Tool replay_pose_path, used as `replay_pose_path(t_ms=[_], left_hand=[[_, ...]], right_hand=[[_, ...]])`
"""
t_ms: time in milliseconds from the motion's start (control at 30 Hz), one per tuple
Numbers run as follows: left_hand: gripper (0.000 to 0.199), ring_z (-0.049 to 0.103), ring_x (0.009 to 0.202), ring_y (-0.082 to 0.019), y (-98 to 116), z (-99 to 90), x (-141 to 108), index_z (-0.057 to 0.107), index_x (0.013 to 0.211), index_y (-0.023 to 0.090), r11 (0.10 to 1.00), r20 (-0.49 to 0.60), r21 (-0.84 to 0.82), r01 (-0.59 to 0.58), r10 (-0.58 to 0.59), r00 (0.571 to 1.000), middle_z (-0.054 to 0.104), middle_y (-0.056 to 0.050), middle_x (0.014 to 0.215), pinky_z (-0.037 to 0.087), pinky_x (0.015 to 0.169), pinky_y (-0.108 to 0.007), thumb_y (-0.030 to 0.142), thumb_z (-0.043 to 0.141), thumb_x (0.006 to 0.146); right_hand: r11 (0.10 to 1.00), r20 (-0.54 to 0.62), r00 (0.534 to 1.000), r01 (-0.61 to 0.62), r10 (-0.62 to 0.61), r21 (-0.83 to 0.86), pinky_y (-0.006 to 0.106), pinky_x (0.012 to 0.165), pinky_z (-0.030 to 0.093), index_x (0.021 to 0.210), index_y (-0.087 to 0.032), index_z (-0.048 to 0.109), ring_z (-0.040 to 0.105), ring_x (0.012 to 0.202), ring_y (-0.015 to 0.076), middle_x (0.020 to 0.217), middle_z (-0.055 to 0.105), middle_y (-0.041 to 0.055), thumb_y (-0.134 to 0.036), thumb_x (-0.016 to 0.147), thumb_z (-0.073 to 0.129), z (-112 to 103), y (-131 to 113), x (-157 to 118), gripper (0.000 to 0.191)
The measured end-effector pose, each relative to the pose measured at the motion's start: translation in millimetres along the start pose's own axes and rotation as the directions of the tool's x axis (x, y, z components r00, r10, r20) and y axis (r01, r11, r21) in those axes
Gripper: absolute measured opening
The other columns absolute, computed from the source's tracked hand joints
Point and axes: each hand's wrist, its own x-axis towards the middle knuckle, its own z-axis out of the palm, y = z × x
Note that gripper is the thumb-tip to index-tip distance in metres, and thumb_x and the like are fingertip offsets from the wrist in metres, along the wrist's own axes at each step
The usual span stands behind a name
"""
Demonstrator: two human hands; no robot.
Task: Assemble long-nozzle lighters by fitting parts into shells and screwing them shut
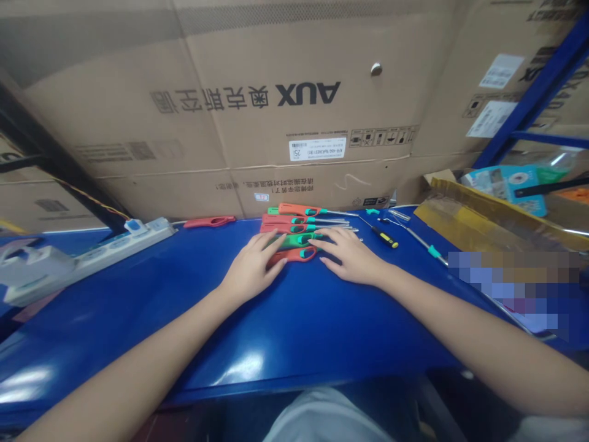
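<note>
Several long-nosed gas lighters lie side by side on the blue table, their metal nozzles pointing right. Nearest me are an orange lighter (299,255) and a green lighter (297,240). Beyond them are red lighters (280,220) and another orange lighter (294,210). My left hand (253,265) rests at the handle ends of the near lighters, fingers stretched out and thumb apart. Over their nozzle side lies my right hand (350,255), also with fingers spread, hiding part of the nozzles. Neither hand is closed around a lighter.
A red lighter handle (209,221) lies apart at the back left, near a white power strip (119,248). Right of the row are a black-and-yellow screwdriver (384,237) and a loose metal nozzle (416,238). An open carton (453,218) stands right; large cardboard (221,135) walls the back.
</note>
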Motion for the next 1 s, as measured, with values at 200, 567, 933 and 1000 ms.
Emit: replay_pose_path(t_ms=[200,567,933,1000], left_hand=[[0.042,0.053,0.128,-0.032,-1.6,-2.7,-0.2,0.060,0.139,0.023,0.999,-0.050,-0.021,-0.024,0.023,0.999,0.060,-0.011,0.142,0.047,0.110,-0.051,0.038,0.053,0.100],[0.040,0.053,0.132,-0.033,-2.2,-1.7,-0.3,0.064,0.136,0.023,0.998,-0.023,-0.059,-0.003,0.001,1.000,0.059,-0.013,0.143,0.047,0.111,-0.053,0.034,0.057,0.098],[0.038,0.056,0.128,-0.029,-23.3,-18.0,6.0,0.068,0.126,0.019,0.999,-0.160,-0.027,0.039,-0.043,0.986,0.062,-0.013,0.138,0.044,0.113,-0.049,0.042,0.053,0.100],[0.037,0.055,0.128,-0.029,-43.6,-32.3,12.8,0.071,0.120,0.019,0.988,-0.118,0.088,0.125,-0.114,0.986,0.064,-0.011,0.136,0.042,0.114,-0.047,0.043,0.051,0.099]], right_hand=[[1.000,0.020,1.000,0.016,-0.017,0.012,0.058,0.110,0.042,0.144,-0.025,0.056,0.048,0.134,0.0321,0.148,0.053,0.0129,-0.032,0.099,0.053,0.9,-1.2,-0.1,0.046],[1.000,0.091,0.996,-0.007,0.009,-0.013,0.058,0.112,0.040,0.146,-0.024,0.056,0.048,0.135,0.0330,0.149,0.053,0.0132,-0.034,0.101,0.050,1.5,1.3,-1.7,0.046],[1.000,0.040,0.999,0.024,-0.025,0.018,0.057,0.113,0.040,0.149,-0.022,0.050,0.047,0.137,0.0330,0.149,0.052,0.0148,-0.033,0.100,0.052,-3.6,-1.4,-1.9,0.050],[0.998,0.019,0.999,0.044,-0.045,0.038,0.057,0.112,0.041,0.147,-0.023,0.051,0.048,0.136,0.0326,0.147,0.054,0.0145,-0.032,0.100,0.052,-5.6,-2.0,-1.9,0.048]])
